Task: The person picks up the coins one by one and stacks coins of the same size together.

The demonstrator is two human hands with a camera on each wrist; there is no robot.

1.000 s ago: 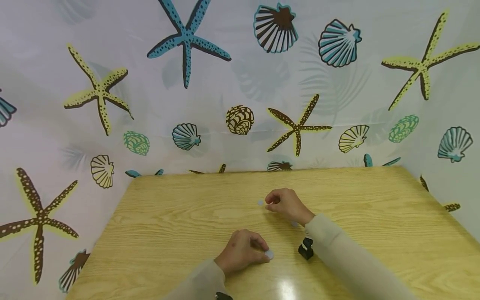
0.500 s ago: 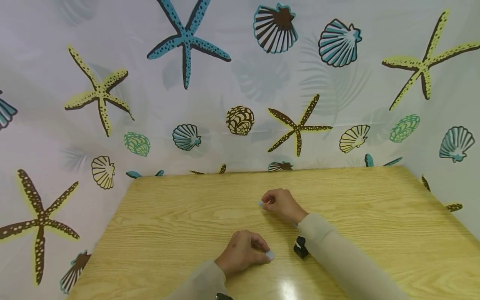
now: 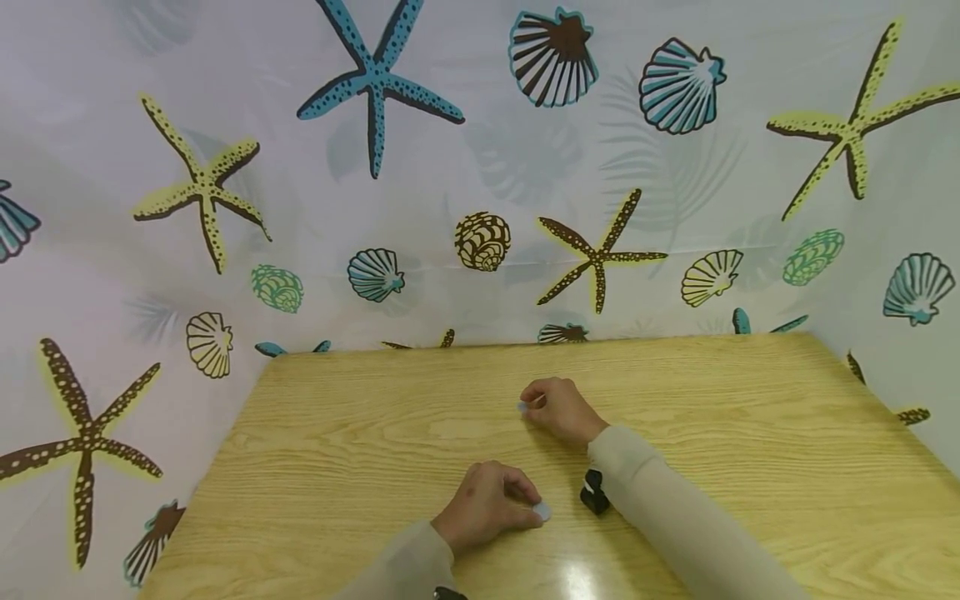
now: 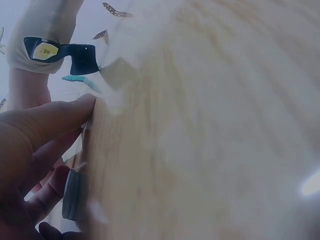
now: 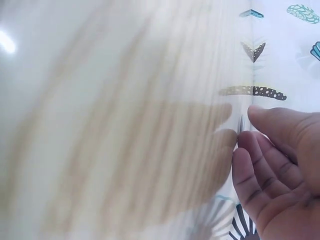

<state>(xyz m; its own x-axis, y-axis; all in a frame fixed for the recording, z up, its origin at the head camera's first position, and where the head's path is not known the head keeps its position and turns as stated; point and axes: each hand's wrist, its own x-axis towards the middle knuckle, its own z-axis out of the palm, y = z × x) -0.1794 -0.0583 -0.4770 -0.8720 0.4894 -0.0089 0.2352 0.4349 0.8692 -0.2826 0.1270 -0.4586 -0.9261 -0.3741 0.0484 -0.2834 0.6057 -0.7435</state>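
In the head view my left hand point(image 3: 487, 508) rests low over the wooden table, thumb and forefinger tips at the edge of a small pale disc point(image 3: 542, 510). The left wrist view shows a dark grey round piece point(image 4: 74, 195) with a ridged edge, touched by a fingertip. Farther back, my right hand point(image 3: 562, 410) pinches a second small pale disc point(image 3: 522, 407) at its near edge. From the right wrist it appears as a thin sliver point(image 5: 242, 122) between thumb and finger. Its far underside is hidden.
The wood-grain table point(image 3: 360, 467) is glossy and reflects the hands. A patterned cloth point(image 3: 420, 200) with starfish and shells rises behind and at both sides. A black wrist mount point(image 3: 595, 493) hangs under the right sleeve.
My right hand has moved slightly left, from beside the far disc onto it. A third pale disc, earlier visible by the right cuff, is now out of sight. My left hand has stayed put.
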